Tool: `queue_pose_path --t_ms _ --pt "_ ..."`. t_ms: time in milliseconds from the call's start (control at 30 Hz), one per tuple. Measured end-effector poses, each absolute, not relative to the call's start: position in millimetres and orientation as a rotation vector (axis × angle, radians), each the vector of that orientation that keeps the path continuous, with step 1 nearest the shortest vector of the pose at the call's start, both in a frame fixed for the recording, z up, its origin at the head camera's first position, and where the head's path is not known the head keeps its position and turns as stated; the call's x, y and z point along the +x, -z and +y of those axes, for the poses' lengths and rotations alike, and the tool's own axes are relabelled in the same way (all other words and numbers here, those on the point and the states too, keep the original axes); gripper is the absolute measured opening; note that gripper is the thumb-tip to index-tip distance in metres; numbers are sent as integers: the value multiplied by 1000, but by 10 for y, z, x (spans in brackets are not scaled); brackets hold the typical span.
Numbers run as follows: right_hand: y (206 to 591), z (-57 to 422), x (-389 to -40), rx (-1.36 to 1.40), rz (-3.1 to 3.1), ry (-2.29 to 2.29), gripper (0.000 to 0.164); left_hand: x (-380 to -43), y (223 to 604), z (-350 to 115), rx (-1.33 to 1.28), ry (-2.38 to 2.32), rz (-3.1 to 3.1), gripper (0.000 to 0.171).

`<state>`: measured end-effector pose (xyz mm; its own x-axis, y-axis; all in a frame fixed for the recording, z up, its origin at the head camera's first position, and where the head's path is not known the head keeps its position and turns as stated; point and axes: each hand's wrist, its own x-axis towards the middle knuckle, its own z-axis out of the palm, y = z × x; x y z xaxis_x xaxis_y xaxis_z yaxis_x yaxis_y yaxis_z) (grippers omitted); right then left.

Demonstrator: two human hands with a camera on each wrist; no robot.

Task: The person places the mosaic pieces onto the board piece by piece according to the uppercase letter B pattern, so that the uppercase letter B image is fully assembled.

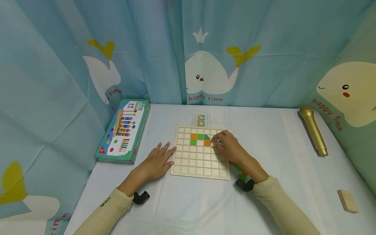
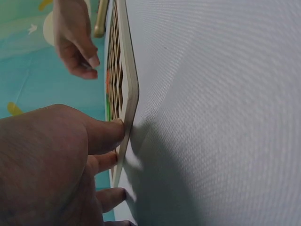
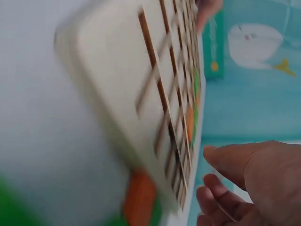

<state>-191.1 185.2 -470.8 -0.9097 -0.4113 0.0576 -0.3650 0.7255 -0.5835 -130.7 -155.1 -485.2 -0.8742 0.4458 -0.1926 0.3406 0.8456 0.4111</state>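
Note:
A pale wooden grid board (image 1: pixel 185 163) lies flat on the white table. Near its upper middle sit several coloured tiles: orange squares, one an orange tile (image 1: pixel 207 143), green squares, one a green tile (image 1: pixel 193 142), and a dark green rounded tile (image 1: pixel 207 137). My left hand (image 1: pixel 157 163) rests at the board's left side, fingers spread, thumb against the edge in the left wrist view. Over the board's right part hovers my right hand (image 1: pixel 227 145), fingers loosely bent; its thumb (image 3: pixel 225 157) and fingertips stand apart in the right wrist view, nothing visible between them.
A small pattern card (image 1: pixel 201 119) lies behind the board. Loose orange and green pieces (image 1: pixel 242 176) lie right of it, partly under my right forearm. A game box (image 1: pixel 123 130) stands left; a gold microphone-shaped object (image 1: pixel 313 130) and a wooden block (image 1: pixel 348 201) lie right.

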Motion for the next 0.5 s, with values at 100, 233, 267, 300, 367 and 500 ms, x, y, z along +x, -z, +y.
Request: queue_pose_path --t_ms 100,233,267,300,367,500 --pt "4621 2060 -1929 -573 2813 941 23 -1304 4858 -1555 596 -529 2742 61" --pt "4507 2330 -1964 -472 2767 872 26 -1307 4857 -1558 600 -526 2742 61" --pt "4482 2390 -1974 -440 2752 846 27 -1307 4856 -1558 599 -527 2743 61" --pt "4464 2444 -1986 -416 2737 819 28 -1307 4856 -1557 599 -528 2744 61" --pt "4451 2537 -2014 -363 2706 765 30 -1307 4859 -1558 597 -525 2744 61" --pt "4528 2657 -2057 -304 2686 721 29 -1307 4865 -1563 599 -531 2743 61"
